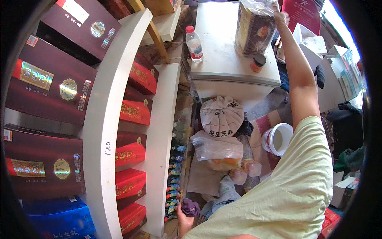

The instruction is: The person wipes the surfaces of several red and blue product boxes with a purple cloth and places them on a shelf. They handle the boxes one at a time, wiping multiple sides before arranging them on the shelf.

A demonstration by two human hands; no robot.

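My left hand [185, 219] is low in the picture beside the shelves, closed around a crumpled purple cloth [190, 208]. Far up at the top right, my right hand [281, 18] is at the upper edge of a tall dark box wrapped in clear plastic [253, 33]; its fingers are blurred, and whether they grip the plastic cannot be told. The box stands on a white chest-like cabinet [232, 73]. By the box's base is a small jar with a black lid [258, 62]. A plastic bottle with a red cap [194, 44] stands at the cabinet's left edge.
White shelves [103, 119] with dark red, red and blue gift boxes [131, 112] fill the left side. Bottles [174, 179] line the floor below them. A tied white sack [221, 116], plastic bags [218, 146] and a white bucket [277, 139] lie before me. A glass case [344, 71] is at right.
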